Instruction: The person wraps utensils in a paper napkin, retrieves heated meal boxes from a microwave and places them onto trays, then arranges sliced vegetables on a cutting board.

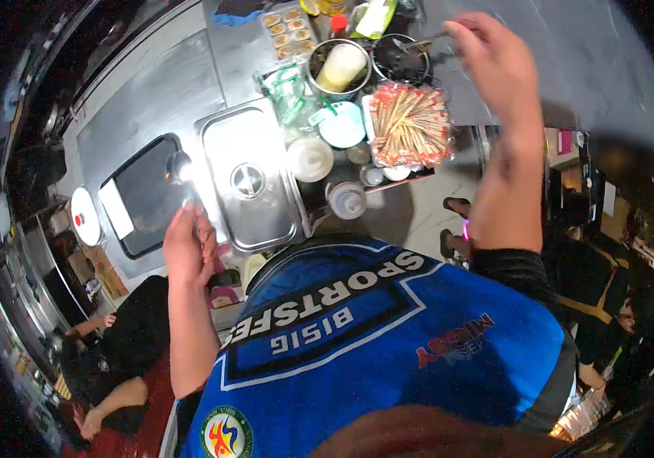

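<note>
1. Right grip (491, 61), upper right: fingers closed on the thin handle of a utensil (435, 38); its far end reaches into a dark pot (401, 61), upper centre.
2. Left grip (190, 243), left of centre: fingers drawn together on a spoon-like utensil (180, 166), its bowl above the black tray; glare blurs its outline.
3. Metal pot (313, 69), just left of the dark pot, with a pale cylinder (342, 67) standing in it.
4. Bundle of sticks (411, 124) in red-printed wraps, directly below the dark pot, between it and the wearer's torso.
5. Behind the pots, top edge: red cap (339, 24); green-and-white packet (375, 18). To their left, a compartmented tray (289, 34) of round brownish pieces.
6. Centre: pale blue container (342, 126), round whitish tub (310, 159), capped bottle (347, 200).
7. Steel lid (249, 214) with recessed handle, right of the black tray (151, 217), which has a white strip at its left side.
8. White disc (85, 217) with red centre, far left.
9. Counter (571, 46): grey, smooth, spanning the top.
10. Room: pale floor (438, 191); dark-clothed people at lower left and right.
</note>
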A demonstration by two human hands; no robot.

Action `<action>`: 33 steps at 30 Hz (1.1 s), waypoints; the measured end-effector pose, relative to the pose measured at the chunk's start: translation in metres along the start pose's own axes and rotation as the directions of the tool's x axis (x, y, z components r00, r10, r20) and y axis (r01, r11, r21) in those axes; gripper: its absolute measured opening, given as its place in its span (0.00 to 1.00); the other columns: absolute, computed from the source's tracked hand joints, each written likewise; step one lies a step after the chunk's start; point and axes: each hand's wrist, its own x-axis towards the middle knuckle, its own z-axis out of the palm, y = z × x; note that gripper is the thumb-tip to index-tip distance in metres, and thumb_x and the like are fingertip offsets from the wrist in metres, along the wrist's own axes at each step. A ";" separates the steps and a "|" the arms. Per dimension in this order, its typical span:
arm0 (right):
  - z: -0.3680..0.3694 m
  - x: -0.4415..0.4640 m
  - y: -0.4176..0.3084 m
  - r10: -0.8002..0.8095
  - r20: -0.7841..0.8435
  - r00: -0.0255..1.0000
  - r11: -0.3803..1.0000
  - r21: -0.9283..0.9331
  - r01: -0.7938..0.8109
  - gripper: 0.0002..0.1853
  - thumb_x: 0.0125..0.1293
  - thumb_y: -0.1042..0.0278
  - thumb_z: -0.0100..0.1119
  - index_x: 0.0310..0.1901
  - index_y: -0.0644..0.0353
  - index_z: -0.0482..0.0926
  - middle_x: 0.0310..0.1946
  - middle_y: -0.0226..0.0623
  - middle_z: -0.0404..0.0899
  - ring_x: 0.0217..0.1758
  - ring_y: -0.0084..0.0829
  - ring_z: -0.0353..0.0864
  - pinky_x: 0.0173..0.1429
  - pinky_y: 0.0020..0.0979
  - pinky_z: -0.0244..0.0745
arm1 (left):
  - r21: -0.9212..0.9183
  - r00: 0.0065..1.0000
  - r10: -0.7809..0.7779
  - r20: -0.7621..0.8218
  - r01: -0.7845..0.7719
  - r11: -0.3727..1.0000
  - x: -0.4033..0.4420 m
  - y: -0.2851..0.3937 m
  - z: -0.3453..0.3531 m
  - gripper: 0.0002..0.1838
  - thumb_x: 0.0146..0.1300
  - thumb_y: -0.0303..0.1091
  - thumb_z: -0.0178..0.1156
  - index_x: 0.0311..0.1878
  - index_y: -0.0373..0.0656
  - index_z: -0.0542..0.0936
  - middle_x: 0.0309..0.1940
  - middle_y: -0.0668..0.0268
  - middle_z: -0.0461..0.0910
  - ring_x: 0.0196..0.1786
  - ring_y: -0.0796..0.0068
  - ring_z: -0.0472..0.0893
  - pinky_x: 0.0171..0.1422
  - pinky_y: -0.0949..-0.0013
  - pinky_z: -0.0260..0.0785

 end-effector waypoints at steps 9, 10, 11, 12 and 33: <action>0.015 -0.070 -0.134 0.037 0.041 0.998 0.834 0.549 -0.053 0.10 0.68 0.67 0.70 0.48 0.60 0.87 0.35 0.39 0.86 0.36 0.32 0.86 0.40 0.28 0.78 | -0.351 0.976 -0.061 0.209 0.133 0.927 0.001 0.009 0.035 0.14 0.79 0.49 0.55 0.46 0.48 0.74 0.24 0.73 0.71 0.15 0.81 0.59 0.19 0.75 0.49; 0.022 -0.077 -0.151 -0.125 -0.026 0.992 0.849 0.514 0.121 0.09 0.68 0.68 0.70 0.47 0.60 0.87 0.35 0.39 0.86 0.35 0.34 0.85 0.39 0.29 0.78 | -0.344 0.965 -0.067 0.253 0.154 0.926 0.001 0.010 0.037 0.15 0.79 0.51 0.56 0.47 0.48 0.74 0.25 0.73 0.73 0.16 0.81 0.60 0.20 0.75 0.50; 0.028 -0.084 -0.165 -0.284 -0.089 0.955 0.835 0.465 0.293 0.09 0.68 0.68 0.70 0.47 0.60 0.87 0.36 0.39 0.86 0.33 0.35 0.85 0.39 0.30 0.78 | -0.317 0.986 -0.087 0.143 0.129 0.940 -0.006 0.017 0.044 0.17 0.79 0.52 0.55 0.50 0.46 0.73 0.30 0.69 0.78 0.18 0.81 0.62 0.22 0.75 0.53; 0.035 -0.089 -0.177 -0.359 -0.090 0.929 0.806 0.471 0.358 0.09 0.65 0.72 0.72 0.46 0.60 0.86 0.37 0.40 0.86 0.35 0.38 0.85 0.39 0.32 0.79 | -0.306 0.984 -0.012 0.179 0.068 0.950 -0.012 0.021 0.045 0.19 0.79 0.53 0.55 0.51 0.45 0.72 0.39 0.64 0.83 0.20 0.81 0.63 0.23 0.76 0.54; 0.104 -0.207 -0.328 -0.377 -0.340 0.861 0.757 0.423 0.499 0.21 0.56 0.79 0.72 0.53 0.62 0.85 0.37 0.40 0.85 0.36 0.41 0.85 0.40 0.35 0.81 | 0.047 0.899 0.175 0.401 -0.211 0.976 0.014 0.096 -0.097 0.07 0.70 0.29 0.60 0.44 0.42 0.71 0.38 0.62 0.79 0.28 0.76 0.77 0.24 0.76 0.62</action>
